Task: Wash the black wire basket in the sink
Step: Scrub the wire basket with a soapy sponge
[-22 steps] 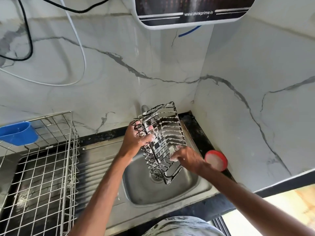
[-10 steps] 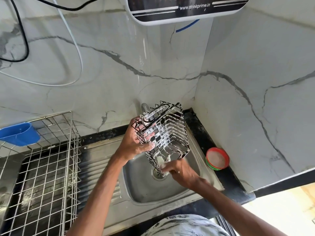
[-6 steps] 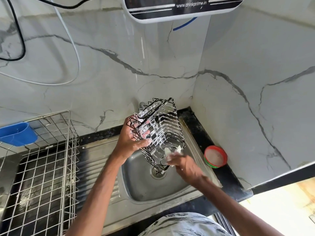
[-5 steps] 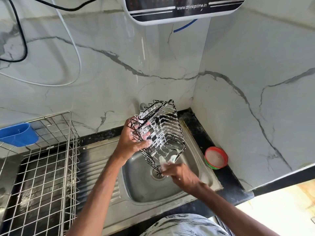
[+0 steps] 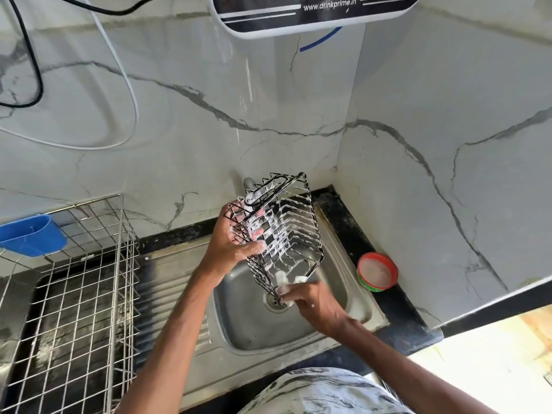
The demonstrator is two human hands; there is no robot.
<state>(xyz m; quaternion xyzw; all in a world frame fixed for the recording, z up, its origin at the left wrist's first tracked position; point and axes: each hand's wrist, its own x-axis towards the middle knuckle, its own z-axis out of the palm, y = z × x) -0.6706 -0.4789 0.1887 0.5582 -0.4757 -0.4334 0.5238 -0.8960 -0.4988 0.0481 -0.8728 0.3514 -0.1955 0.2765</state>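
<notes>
Black wire basket (image 5: 286, 229), sudsy, held tilted over the sink (image 5: 248, 333) bowl. Left hand (image 5: 234, 243) grips its upper end. Right hand (image 5: 318, 304) pinches a white soapy pad (image 5: 281, 278) against its lower end.

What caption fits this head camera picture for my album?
Left hand holds the soapy wire basket over the sink; right hand rubs its bottom.
</notes>
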